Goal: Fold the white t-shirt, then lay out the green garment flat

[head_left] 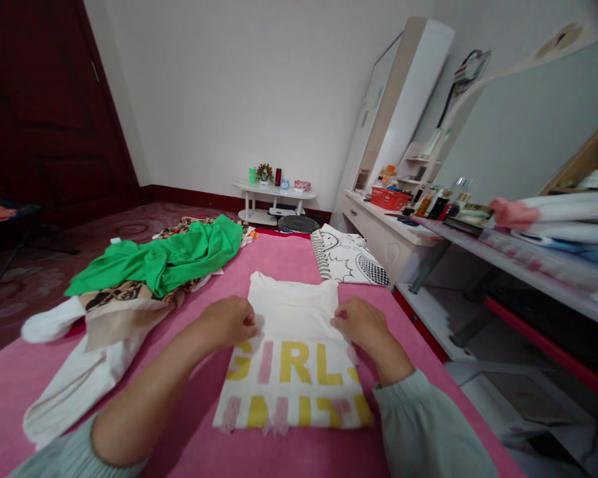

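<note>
A white T-shirt (299, 318) with yellow and pink lettering lies folded into a panel on the pink bed cover in front of me. At its left edge is my left hand (232, 322), fingers curled in and closed on the cloth. My right hand (361, 325) is closed in the same way at the right edge, across from the left. The fingertips are slightly blurred. The shirt's lower edge, nearest me, lies flat, and its upper corners stick up a little.
A heap of clothes with a green garment (164, 255) on top lies to the left. A folded white printed garment (349, 255) lies at the far right of the pink bed cover (279, 255). Beyond stands a low white table (274, 192); a cluttered dresser (379, 216) is on the right.
</note>
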Demonstrator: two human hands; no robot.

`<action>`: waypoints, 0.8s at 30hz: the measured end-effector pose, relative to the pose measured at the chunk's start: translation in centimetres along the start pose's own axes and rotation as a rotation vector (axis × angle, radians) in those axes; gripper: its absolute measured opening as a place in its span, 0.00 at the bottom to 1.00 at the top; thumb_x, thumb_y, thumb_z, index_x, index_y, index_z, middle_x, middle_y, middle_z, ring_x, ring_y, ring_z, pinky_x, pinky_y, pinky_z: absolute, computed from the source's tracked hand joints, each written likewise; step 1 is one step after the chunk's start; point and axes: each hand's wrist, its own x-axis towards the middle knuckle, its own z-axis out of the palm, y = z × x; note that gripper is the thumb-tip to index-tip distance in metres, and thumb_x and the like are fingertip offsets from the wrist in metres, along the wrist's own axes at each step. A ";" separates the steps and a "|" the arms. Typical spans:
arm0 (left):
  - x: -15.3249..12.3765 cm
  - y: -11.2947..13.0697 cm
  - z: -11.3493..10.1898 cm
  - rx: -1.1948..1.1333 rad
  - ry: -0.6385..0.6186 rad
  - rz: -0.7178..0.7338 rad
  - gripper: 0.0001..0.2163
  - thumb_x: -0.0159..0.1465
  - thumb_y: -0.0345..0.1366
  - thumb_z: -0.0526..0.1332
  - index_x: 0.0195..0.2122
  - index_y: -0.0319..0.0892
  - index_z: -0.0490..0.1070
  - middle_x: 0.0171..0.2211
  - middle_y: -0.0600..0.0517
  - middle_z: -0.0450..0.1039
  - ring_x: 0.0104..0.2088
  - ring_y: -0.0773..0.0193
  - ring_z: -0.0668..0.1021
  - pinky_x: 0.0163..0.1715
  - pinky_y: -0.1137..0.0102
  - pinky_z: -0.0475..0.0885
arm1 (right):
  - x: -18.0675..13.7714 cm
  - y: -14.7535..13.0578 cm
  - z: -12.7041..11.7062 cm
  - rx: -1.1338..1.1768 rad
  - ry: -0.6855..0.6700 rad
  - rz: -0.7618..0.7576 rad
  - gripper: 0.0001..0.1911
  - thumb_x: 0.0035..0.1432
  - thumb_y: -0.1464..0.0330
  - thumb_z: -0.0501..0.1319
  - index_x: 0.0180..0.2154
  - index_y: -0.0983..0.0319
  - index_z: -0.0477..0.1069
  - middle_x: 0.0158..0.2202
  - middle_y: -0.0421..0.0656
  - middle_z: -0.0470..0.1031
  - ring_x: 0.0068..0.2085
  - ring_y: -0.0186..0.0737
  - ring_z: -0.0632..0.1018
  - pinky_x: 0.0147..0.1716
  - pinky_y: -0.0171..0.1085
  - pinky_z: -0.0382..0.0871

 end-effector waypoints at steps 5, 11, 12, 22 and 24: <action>1.8 1.6 3.0 -0.053 0.180 0.348 0.15 0.62 0.36 0.56 0.49 0.41 0.73 0.54 0.43 0.70 0.52 0.57 0.73 0.52 0.67 0.66 | 0.5 -2.0 2.9 0.255 0.141 -0.313 0.10 0.56 0.69 0.59 0.39 0.61 0.77 0.43 0.47 0.78 0.45 0.42 0.77 0.46 0.38 0.67; 2.8 1.0 6.8 0.056 0.243 0.321 0.26 0.66 0.47 0.52 0.63 0.41 0.58 0.65 0.41 0.55 0.64 0.51 0.60 0.62 0.55 0.54 | 1.6 -1.8 7.1 0.365 0.175 -0.472 0.18 0.60 0.70 0.56 0.51 0.64 0.72 0.55 0.50 0.71 0.57 0.43 0.70 0.58 0.43 0.61; 2.8 1.0 7.1 0.076 0.256 0.312 0.26 0.67 0.48 0.51 0.63 0.42 0.58 0.65 0.42 0.55 0.64 0.51 0.59 0.62 0.54 0.54 | 1.6 -1.6 7.3 0.365 0.184 -0.470 0.18 0.60 0.70 0.56 0.52 0.63 0.71 0.56 0.50 0.70 0.57 0.43 0.69 0.58 0.44 0.60; 3.4 1.5 6.4 0.003 0.318 0.245 0.20 0.66 0.45 0.53 0.54 0.43 0.70 0.58 0.44 0.67 0.57 0.56 0.69 0.57 0.64 0.62 | 3.4 -1.0 7.2 0.483 0.212 -0.384 0.14 0.59 0.72 0.54 0.44 0.62 0.74 0.45 0.47 0.75 0.48 0.43 0.74 0.50 0.42 0.65; 4.2 1.5 5.6 -0.014 0.300 0.220 0.16 0.67 0.42 0.51 0.50 0.45 0.73 0.52 0.47 0.73 0.53 0.57 0.73 0.52 0.65 0.66 | 4.6 -0.7 7.0 0.511 0.161 -0.377 0.13 0.58 0.74 0.55 0.40 0.62 0.76 0.42 0.46 0.77 0.45 0.42 0.75 0.48 0.41 0.66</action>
